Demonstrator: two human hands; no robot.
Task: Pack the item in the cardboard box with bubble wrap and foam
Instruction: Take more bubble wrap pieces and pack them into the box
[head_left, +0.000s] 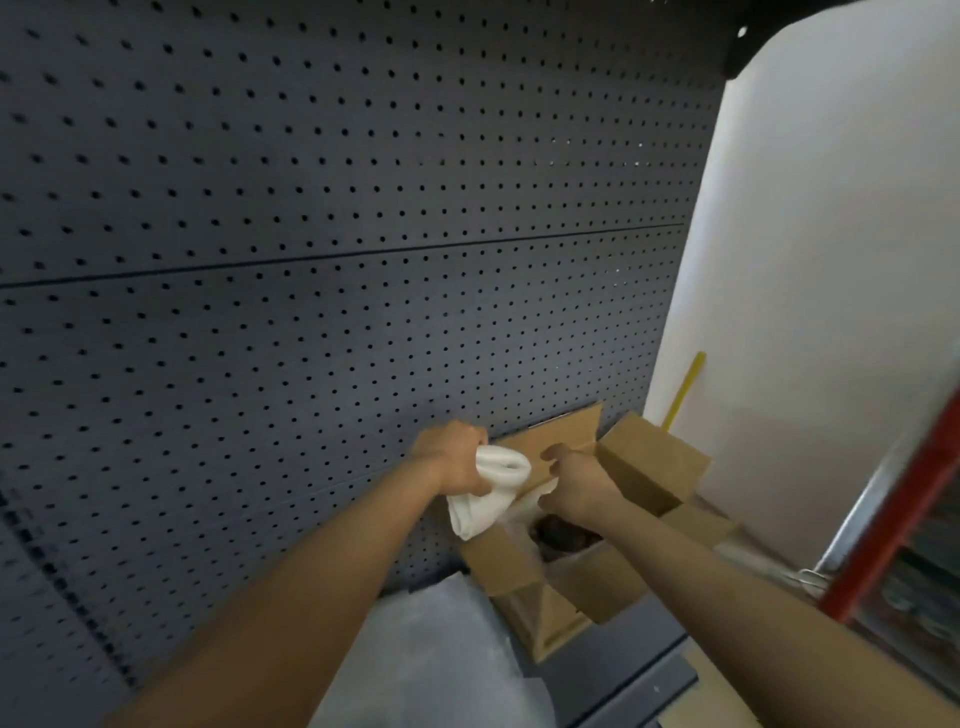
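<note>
An open cardboard box (597, 582) stands on the dark bench against the pegboard, its flaps spread outward. A dark item (558, 535) lies inside it, partly hidden by white padding. My left hand (452, 457) grips a rolled white foam sheet (488, 493) at the box's left rim. Over the box opening my right hand (576, 483) hovers with its fingers curled near the foam's loose edge; whether it pinches the foam I cannot tell.
A dark grey pegboard (311, 260) fills the wall behind. A big white roll (810, 286) stands at the right, a yellow rod (685, 384) beside it. Farther right rises a red metal post (893, 519). Clear wrap (431, 654) lies on the bench in front.
</note>
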